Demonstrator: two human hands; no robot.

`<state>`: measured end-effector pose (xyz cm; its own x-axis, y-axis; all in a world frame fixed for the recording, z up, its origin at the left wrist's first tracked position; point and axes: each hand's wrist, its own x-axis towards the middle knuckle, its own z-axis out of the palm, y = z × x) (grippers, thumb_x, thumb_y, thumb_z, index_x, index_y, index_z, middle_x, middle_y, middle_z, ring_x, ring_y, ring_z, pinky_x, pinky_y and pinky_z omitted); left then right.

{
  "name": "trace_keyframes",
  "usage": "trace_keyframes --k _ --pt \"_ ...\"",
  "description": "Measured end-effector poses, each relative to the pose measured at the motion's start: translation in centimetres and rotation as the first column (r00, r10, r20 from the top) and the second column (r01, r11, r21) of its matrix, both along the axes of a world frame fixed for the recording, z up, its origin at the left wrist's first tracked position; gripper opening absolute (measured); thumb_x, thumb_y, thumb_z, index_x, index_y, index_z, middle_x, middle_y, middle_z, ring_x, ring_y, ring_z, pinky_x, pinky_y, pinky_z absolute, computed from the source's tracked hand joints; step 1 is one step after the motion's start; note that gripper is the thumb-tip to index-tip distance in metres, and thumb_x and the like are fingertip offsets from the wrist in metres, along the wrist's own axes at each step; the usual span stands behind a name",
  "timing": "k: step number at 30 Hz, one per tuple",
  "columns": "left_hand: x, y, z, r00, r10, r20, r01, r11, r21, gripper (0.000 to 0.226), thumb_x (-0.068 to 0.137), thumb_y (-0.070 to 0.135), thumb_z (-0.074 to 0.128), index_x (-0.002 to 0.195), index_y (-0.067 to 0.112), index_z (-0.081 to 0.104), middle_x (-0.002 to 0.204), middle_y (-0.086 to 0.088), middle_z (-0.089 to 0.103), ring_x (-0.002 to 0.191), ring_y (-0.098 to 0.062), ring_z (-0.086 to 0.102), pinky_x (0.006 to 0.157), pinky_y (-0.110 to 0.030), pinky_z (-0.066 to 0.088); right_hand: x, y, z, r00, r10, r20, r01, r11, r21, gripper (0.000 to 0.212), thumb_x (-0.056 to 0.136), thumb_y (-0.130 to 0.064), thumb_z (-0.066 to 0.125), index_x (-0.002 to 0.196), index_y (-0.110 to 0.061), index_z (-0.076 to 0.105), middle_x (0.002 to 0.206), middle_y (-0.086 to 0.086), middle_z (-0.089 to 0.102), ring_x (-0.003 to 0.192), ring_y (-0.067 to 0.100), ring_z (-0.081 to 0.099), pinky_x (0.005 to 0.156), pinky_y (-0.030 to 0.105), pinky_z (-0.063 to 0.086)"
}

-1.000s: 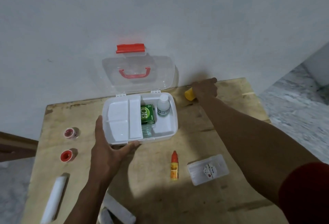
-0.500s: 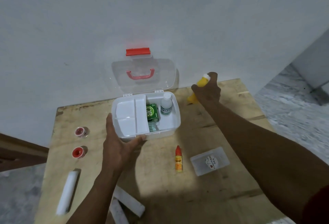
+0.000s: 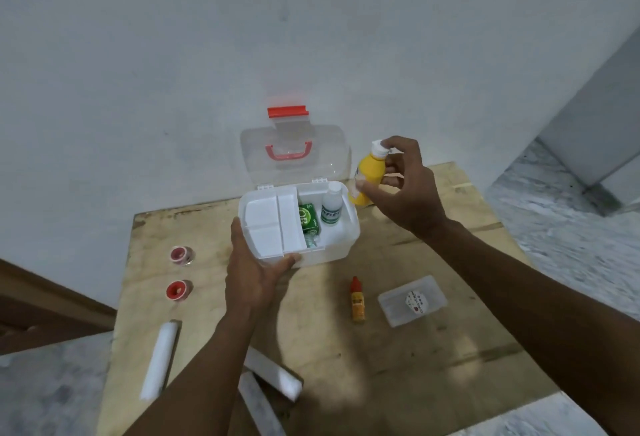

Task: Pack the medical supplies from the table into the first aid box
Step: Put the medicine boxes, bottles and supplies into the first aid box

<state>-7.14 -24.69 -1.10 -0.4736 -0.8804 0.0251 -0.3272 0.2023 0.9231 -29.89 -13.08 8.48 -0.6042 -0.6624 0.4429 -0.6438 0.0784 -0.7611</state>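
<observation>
My left hand [image 3: 252, 269] grips the first aid box [image 3: 332, 251] at its near-left corner. My right hand [image 3: 405, 190] pinches one yellow bottle [image 3: 370, 172], which lay at the worktop's [image 3: 433, 349] far edge a second ago and is now raised beside the box. Inside are one green carton [image 3: 309, 219] and one white bottle [image 3: 331, 207]. On the worktop are two red tape rolls [image 3: 180, 255] [image 3: 177, 290], three white rolls [image 3: 160, 359] [image 3: 273, 371] [image 3: 258, 404], one dropper bottle [image 3: 357, 299] and one clear case [image 3: 411, 300].

Dim, soft overhead light; blurry frame, wide-angle bending at edges.
</observation>
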Motion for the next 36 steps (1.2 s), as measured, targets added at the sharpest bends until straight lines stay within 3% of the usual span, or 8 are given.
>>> trace_keyframes --k 3,6,11,15,17,25,31,36 --pt "0.0 -0.1 -0.3 1.0 -0.006 -0.001 0.006 1.0 -0.011 0.103 0.061 0.036 0.091 0.14 0.035 0.026 0.12 0.019 0.049 0.112 -0.011 0.051 0.084 -0.034 0.05 1.0 -0.2 -1.1 0.993 0.061 -0.103 -0.064 0.998 -0.026 0.059 0.075 -0.014 0.084 0.12 -0.008 0.047 0.101 0.0 0.065 0.087 0.018 0.07 0.074 0.025 0.061" --pt "-0.1 -0.1 -0.4 1.0 -0.007 -0.003 0.007 1.0 -0.013 0.103 0.061 0.037 0.091 0.14 0.035 0.026 0.121 0.018 0.049 0.112 -0.011 0.052 0.082 -0.032 0.051 1.6 -0.6 -2.0 0.984 0.103 -0.147 -0.106 0.994 -0.014 0.063 0.074 -0.013 0.085 0.119 -0.016 0.043 0.105 -0.003 0.059 0.087 0.021 0.069 0.074 0.023 0.06" --pt "-0.1 0.0 0.0 1.0 -0.014 -0.021 0.014 1.0 -0.017 0.097 0.063 0.033 0.09 0.138 0.034 0.028 0.114 0.025 0.05 0.102 -0.002 0.055 0.07 -0.013 0.043 1.5 -1.5 -3.7 0.957 0.194 -0.215 -0.186 0.981 0.057 0.064 0.073 -0.013 0.085 0.116 -0.018 0.039 0.113 -0.002 0.055 0.087 0.015 0.064 0.076 0.012 0.055" --pt "-0.1 0.0 0.1 1.0 -0.015 -0.014 0.015 1.0 -0.013 0.094 0.064 0.034 0.09 0.134 0.038 0.027 0.11 0.034 0.046 0.099 0.011 0.051 0.068 -0.01 0.045 1.1 -1.7 -5.1 0.945 0.216 -0.247 -0.189 0.974 0.129 0.063 0.075 -0.018 0.085 0.116 -0.019 0.038 0.113 0.011 0.064 0.087 0.023 0.068 0.076 0.032 0.06" --pt "-0.1 -0.1 -0.1 1.0 -0.007 -0.004 0.007 1.0 -0.005 0.096 0.063 0.036 0.09 0.135 0.037 0.027 0.111 0.035 0.046 0.103 0.01 0.05 0.071 -0.017 0.049 0.7 -1.7 -5.5 0.931 0.217 -0.295 -0.165 0.968 0.191 0.062 0.075 -0.022 0.084 0.114 -0.02 0.037 0.11 0.013 0.067 0.086 0.028 0.069 0.074 0.042 0.06" --pt "-0.1 -0.1 -0.1 1.0 -0.009 -0.016 0.009 1.0 -0.007 0.098 0.059 0.048 0.087 0.137 0.039 0.028 0.118 0.03 0.05 0.108 0.007 0.052 0.075 -0.02 0.051 -0.1 -1.5 -6.9 0.899 0.184 -0.396 -0.042 0.939 0.341 0.059 0.072 -0.04 0.082 0.108 -0.024 0.038 0.094 0.007 0.072 0.084 0.028 0.068 0.08 0.042 0.045" --pt "-0.3 0.0 -0.1 1.0 -0.013 -0.018 0.013 1.0 -0.023 0.097 0.063 0.04 0.089 0.137 0.037 0.027 0.115 0.034 0.046 0.104 0.012 0.05 0.071 -0.01 0.046 0.2 -2.0 -7.3 0.872 0.157 -0.463 0.067 0.899 0.432 0.051 0.073 -0.036 0.081 0.106 -0.014 0.05 0.09 0.007 0.072 0.082 0.03 0.063 0.075 0.04 0.043" --pt "-0.4 0.0 -0.2 1.0 -0.003 -0.024 0.003 1.0 -0.012 0.099 0.062 0.042 0.089 0.139 0.037 0.027 0.115 0.039 0.045 0.105 0.018 0.048 0.076 -0.016 0.049 0.7 -2.3 -6.8 0.866 0.158 -0.474 0.132 0.842 0.523 0.042 0.08 -0.034 0.075 0.112 -0.015 0.054 0.102 0.006 0.072 0.094 0.032 0.059 0.08 0.042 0.043"
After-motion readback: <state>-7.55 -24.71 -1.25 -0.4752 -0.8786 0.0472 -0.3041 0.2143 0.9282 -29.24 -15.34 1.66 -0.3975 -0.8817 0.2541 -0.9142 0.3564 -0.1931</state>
